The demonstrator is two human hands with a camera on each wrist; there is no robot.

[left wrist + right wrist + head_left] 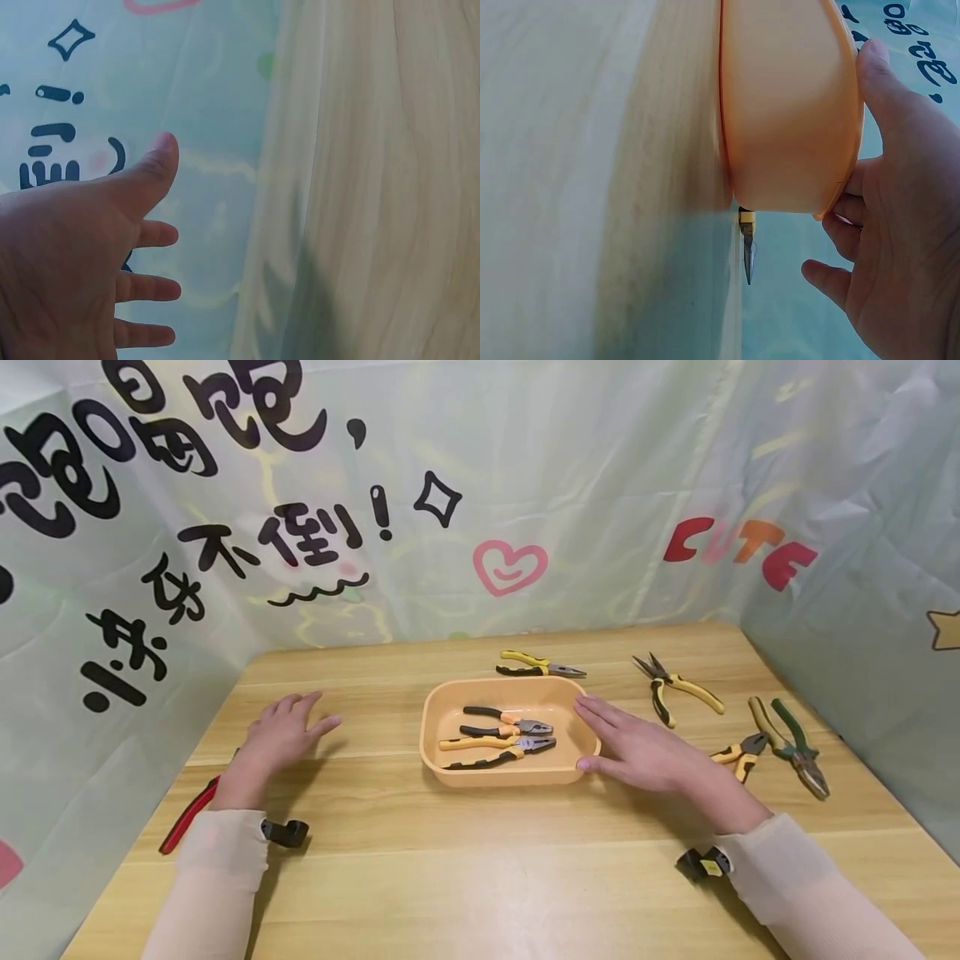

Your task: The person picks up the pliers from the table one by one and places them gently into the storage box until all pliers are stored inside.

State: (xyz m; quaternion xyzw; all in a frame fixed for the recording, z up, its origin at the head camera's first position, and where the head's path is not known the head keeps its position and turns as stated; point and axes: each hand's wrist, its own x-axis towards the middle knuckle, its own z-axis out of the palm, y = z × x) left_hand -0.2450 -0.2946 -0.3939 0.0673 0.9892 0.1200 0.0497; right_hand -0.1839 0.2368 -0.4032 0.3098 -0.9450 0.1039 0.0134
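Observation:
An orange plastic tray stands mid-table with two pliers lying in it: one with black and orange handles, one with yellow and black handles. My right hand touches the tray's right end, its fingers over the rim and its thumb at the front corner. In the right wrist view those fingers lie along the edge of the tray. Spread and holding nothing, my left hand hovers over the table's left side. Red-handled pliers lie partly hidden beneath that wrist.
Behind the tray lie yellow-and-black needle-nose pliers. Open long-nose pliers rest at the back right. Farther right are green-handled pliers and short yellow-and-black pliers, partly covered by my right forearm. A printed cloth encloses the table's back and sides.

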